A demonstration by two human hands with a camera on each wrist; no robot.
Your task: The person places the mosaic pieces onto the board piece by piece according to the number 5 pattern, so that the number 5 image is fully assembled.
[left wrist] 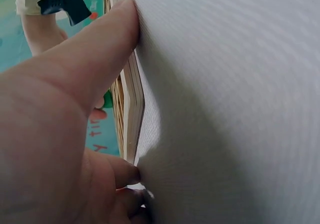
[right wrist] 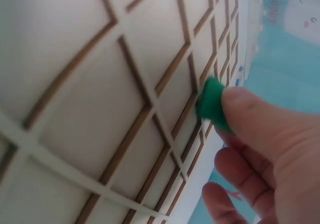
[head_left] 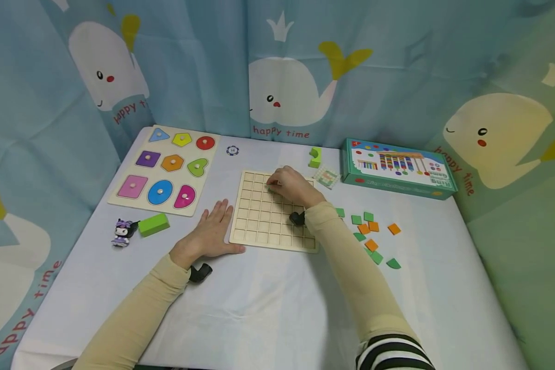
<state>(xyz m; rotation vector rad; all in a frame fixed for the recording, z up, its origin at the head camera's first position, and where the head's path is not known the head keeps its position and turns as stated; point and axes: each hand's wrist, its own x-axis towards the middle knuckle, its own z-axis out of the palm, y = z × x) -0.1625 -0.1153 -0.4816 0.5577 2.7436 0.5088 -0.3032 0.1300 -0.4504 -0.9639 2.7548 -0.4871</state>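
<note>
The left grip is spread on the finely ribbed white surface, at the near left corner of a pale wooden grid board. Flat orange squares and green quarter-rounds are scattered to the right. By the right grip, a small green piece is pinched over the board's far part.

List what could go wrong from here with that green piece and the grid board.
The green piece, pinched in the right hand, could catch on the raised ridges of the grid board and sit crooked.

The board might shift, since the left hand lies at its edge, not on top.

The right sleeve might nudge the loose pieces beside it.
</note>
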